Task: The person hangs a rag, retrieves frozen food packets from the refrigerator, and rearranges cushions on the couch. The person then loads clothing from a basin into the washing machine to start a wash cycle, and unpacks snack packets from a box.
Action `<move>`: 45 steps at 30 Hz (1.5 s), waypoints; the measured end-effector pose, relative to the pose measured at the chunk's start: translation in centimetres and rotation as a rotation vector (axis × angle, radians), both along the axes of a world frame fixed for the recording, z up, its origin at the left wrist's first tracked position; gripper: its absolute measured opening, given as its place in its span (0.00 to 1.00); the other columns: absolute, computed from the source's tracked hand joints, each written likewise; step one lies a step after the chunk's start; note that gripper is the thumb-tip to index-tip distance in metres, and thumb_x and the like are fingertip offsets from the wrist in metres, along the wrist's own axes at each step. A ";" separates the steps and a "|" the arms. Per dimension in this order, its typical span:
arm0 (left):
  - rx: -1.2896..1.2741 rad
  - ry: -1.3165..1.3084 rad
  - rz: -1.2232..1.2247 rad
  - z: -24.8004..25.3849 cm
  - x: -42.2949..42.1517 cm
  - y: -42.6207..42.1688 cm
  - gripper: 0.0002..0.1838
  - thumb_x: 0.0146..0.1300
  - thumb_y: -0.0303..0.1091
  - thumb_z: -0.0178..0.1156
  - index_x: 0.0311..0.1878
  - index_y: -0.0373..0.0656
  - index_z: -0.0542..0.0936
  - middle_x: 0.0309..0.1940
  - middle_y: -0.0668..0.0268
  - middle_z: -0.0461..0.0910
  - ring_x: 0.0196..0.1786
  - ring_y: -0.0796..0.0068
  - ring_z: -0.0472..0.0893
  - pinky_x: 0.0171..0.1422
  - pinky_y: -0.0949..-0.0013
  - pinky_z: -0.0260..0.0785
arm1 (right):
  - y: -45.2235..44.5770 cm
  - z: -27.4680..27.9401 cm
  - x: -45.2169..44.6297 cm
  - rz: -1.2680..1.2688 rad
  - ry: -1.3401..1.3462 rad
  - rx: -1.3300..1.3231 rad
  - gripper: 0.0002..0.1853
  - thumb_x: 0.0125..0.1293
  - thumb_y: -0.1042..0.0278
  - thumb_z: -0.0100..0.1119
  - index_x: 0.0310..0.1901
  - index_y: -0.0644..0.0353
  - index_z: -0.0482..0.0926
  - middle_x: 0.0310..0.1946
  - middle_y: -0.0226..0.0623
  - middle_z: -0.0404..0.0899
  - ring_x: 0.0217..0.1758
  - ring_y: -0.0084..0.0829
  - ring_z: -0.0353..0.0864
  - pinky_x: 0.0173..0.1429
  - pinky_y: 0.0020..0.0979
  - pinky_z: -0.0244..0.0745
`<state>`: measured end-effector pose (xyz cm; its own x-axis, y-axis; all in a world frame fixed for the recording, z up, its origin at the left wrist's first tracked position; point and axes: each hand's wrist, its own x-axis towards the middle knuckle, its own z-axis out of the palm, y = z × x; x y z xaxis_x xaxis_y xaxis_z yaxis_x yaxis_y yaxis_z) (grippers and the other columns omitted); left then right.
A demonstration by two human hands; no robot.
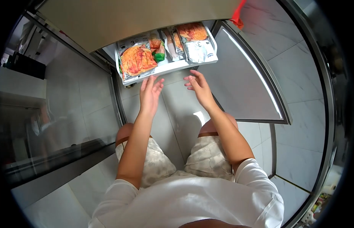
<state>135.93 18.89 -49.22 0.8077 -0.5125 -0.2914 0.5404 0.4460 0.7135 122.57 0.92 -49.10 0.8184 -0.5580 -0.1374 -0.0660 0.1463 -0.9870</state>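
Note:
A white drawer (167, 69) is pulled out of a refrigerator, with several packaged foods in it. On its left side lies a large pack (138, 60) printed with sliced orange-brown meat, and a green and red pack (158, 51) sits beside it. Another pack with a meat picture (192, 32) and a silver-white pack (200, 51) are on the right. My left hand (150, 96) is just in front of the drawer's left part, fingers apart and holding nothing. Lower right of the drawer, my right hand (200, 89) is empty too, its fingers spread and slightly curled.
An open refrigerator door (247, 76) stands to the right of the drawer. Above the drawer is a beige-grey panel (139, 17). Something red (238, 19) hangs at the upper right. A dark glossy panel (59, 114) stands at the left. Grey tiles (171, 98) cover the floor.

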 end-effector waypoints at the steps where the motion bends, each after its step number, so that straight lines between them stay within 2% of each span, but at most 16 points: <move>1: 0.026 -0.009 0.009 0.2 0.0 0.0 0.25 0.78 0.40 0.60 0.68 0.34 0.69 0.66 0.54 0.71 0.61 0.61 0.80 0.61 0.64 0.74 | -0.2 0.0 0.2 0.058 0.021 -0.003 0.29 0.79 0.52 0.58 0.70 0.64 0.68 0.52 0.41 0.84 0.52 0.26 0.82 0.58 0.28 0.77; 8: 0.134 -0.174 -0.059 -0.4 -1.4 1.4 0.18 0.80 0.39 0.56 0.66 0.39 0.74 0.62 0.57 0.81 0.59 0.68 0.82 0.60 0.66 0.73 | -0.5 0.5 1.3 0.069 0.016 0.038 0.25 0.80 0.50 0.56 0.61 0.67 0.71 0.48 0.42 0.85 0.44 0.27 0.84 0.50 0.30 0.81; 12: 0.282 -0.213 -0.236 -1.7 -2.2 2.3 0.18 0.79 0.39 0.56 0.64 0.40 0.76 0.56 0.61 0.82 0.58 0.70 0.82 0.60 0.67 0.72 | -1.1 1.9 0.2 -0.135 -0.110 0.327 0.23 0.79 0.47 0.56 0.53 0.63 0.71 0.45 0.45 0.85 0.41 0.30 0.86 0.43 0.33 0.83; 15: 0.329 -0.243 -0.278 -2.1 -2.8 2.5 0.15 0.79 0.38 0.56 0.61 0.41 0.78 0.53 0.63 0.83 0.54 0.73 0.82 0.58 0.69 0.72 | -2.4 1.4 0.1 -0.263 -0.122 0.239 0.19 0.80 0.50 0.56 0.45 0.61 0.73 0.39 0.42 0.84 0.33 0.28 0.84 0.37 0.30 0.81; 18: 0.340 -0.396 -0.230 -2.0 -2.6 2.0 0.12 0.79 0.35 0.57 0.58 0.41 0.79 0.48 0.64 0.84 0.49 0.77 0.81 0.54 0.72 0.72 | -2.8 1.1 -0.4 -0.266 -0.130 0.191 0.17 0.81 0.53 0.55 0.44 0.61 0.74 0.34 0.39 0.83 0.28 0.26 0.82 0.34 0.28 0.79; 22: 0.327 -0.547 -0.149 -2.2 -2.0 2.1 0.09 0.78 0.33 0.57 0.54 0.40 0.80 0.43 0.66 0.84 0.44 0.80 0.80 0.50 0.75 0.71 | -2.9 2.1 0.0 -0.199 -0.139 0.167 0.15 0.82 0.56 0.54 0.45 0.62 0.74 0.32 0.39 0.84 0.26 0.25 0.80 0.32 0.27 0.77; 26: 0.332 -0.553 -0.150 -2.7 -1.6 1.6 0.09 0.79 0.33 0.57 0.53 0.41 0.81 0.42 0.67 0.84 0.43 0.81 0.80 0.48 0.75 0.70 | -4.6 3.3 3.5 -0.155 -0.263 0.095 0.15 0.82 0.59 0.53 0.52 0.65 0.76 0.33 0.39 0.86 0.24 0.22 0.80 0.29 0.27 0.76; 28: 0.360 -0.576 -0.177 -2.8 -1.7 1.3 0.10 0.80 0.33 0.54 0.54 0.39 0.80 0.40 0.67 0.83 0.41 0.81 0.79 0.47 0.75 0.70 | -5.3 5.0 4.9 -0.162 -0.076 -0.074 0.16 0.82 0.59 0.53 0.52 0.66 0.77 0.30 0.38 0.86 0.19 0.23 0.79 0.23 0.29 0.73; 29: 0.361 -0.574 -0.179 -2.9 -1.7 1.1 0.10 0.80 0.33 0.54 0.54 0.39 0.80 0.40 0.67 0.83 0.41 0.81 0.79 0.47 0.75 0.70 | -5.4 6.1 5.3 -0.216 0.035 -0.195 0.17 0.80 0.57 0.56 0.45 0.66 0.82 0.23 0.37 0.85 0.15 0.26 0.80 0.21 0.31 0.73; 30: 0.384 -0.587 -0.201 -3.1 -1.7 0.9 0.11 0.81 0.34 0.52 0.53 0.38 0.80 0.40 0.66 0.83 0.41 0.81 0.79 0.47 0.75 0.70 | -5.6 7.1 5.4 -0.216 0.037 -0.195 0.17 0.80 0.57 0.56 0.45 0.66 0.82 0.23 0.37 0.85 0.15 0.26 0.80 0.21 0.31 0.73; 32: 0.407 -0.594 -0.220 -3.3 -1.6 0.6 0.13 0.82 0.36 0.51 0.53 0.38 0.80 0.39 0.66 0.83 0.41 0.81 0.78 0.46 0.75 0.70 | -6.0 8.5 5.5 -0.193 0.380 -0.604 0.18 0.77 0.55 0.60 0.38 0.63 0.87 0.17 0.35 0.82 0.15 0.27 0.81 0.24 0.30 0.77; 36: 0.416 -0.597 -0.254 -3.1 -1.6 0.4 0.17 0.84 0.38 0.46 0.52 0.37 0.81 0.38 0.67 0.83 0.40 0.81 0.78 0.46 0.75 0.69 | -5.1 8.1 5.2 -0.075 0.483 -0.578 0.19 0.73 0.51 0.64 0.36 0.60 0.90 0.17 0.35 0.83 0.16 0.27 0.83 0.29 0.30 0.80; 37: 0.425 -0.599 -0.265 -3.1 -1.6 0.4 0.17 0.84 0.38 0.45 0.52 0.37 0.81 0.38 0.67 0.83 0.40 0.81 0.78 0.46 0.75 0.69 | -4.7 8.4 5.1 -0.104 0.509 -0.562 0.19 0.70 0.49 0.66 0.34 0.59 0.90 0.18 0.34 0.84 0.19 0.28 0.85 0.35 0.32 0.82; 41: 0.405 -0.613 -0.281 -3.4 -1.3 0.4 0.17 0.84 0.38 0.45 0.52 0.37 0.81 0.38 0.67 0.82 0.39 0.81 0.77 0.46 0.75 0.69 | -5.3 7.5 5.0 -0.048 0.522 -0.697 0.15 0.64 0.50 0.72 0.35 0.56 0.89 0.22 0.31 0.87 0.28 0.31 0.89 0.42 0.35 0.83; 43: 0.413 -0.597 -0.281 -3.7 -1.4 0.3 0.17 0.84 0.39 0.45 0.51 0.37 0.81 0.38 0.67 0.83 0.39 0.81 0.78 0.45 0.76 0.69 | -5.8 6.6 5.4 -0.089 0.380 -0.847 0.15 0.57 0.53 0.78 0.38 0.53 0.89 0.28 0.28 0.89 0.35 0.33 0.90 0.46 0.35 0.82; 45: 0.412 -0.598 -0.279 -3.9 -1.5 0.4 0.17 0.84 0.39 0.46 0.51 0.37 0.81 0.37 0.67 0.83 0.39 0.81 0.78 0.45 0.76 0.69 | -6.7 6.7 5.9 -0.083 0.358 -0.890 0.15 0.55 0.54 0.79 0.39 0.52 0.88 0.30 0.27 0.90 0.36 0.33 0.89 0.45 0.35 0.81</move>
<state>134.46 19.30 -53.17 0.7448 -0.6648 -0.0572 0.0643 -0.0138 0.9978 128.49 -5.76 -42.42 0.7636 -0.6324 0.1303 -0.4080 -0.6290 -0.6618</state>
